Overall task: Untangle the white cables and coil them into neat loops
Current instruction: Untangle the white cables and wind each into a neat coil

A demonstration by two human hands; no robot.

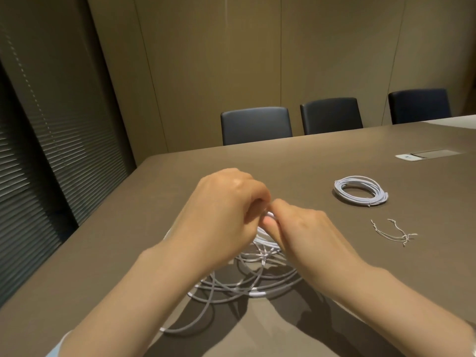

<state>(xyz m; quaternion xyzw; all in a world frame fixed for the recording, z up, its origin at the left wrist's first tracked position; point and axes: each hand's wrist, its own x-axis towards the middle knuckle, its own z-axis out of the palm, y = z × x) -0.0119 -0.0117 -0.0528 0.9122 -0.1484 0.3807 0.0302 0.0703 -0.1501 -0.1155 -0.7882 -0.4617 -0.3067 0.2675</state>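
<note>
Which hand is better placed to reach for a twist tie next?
Right. The right hand is nearer the loose twist ties lying to its right; the left hand would cross over. Both hands now grip the tangled cable.

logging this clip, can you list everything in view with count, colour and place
loose cable: one tangle, white, near table edge under the hands
coiled cable: one, white, on table to the right
ties: small bunch, white, on table in front of the coil
table: one, brown, fills the lower frame
socket panel: one, grey and white, set in table far right
chairs: three, black, behind table
blinds: dark, left wall
left hand: pinches cable above the tangle
right hand: pinches cable beside left hand
</note>
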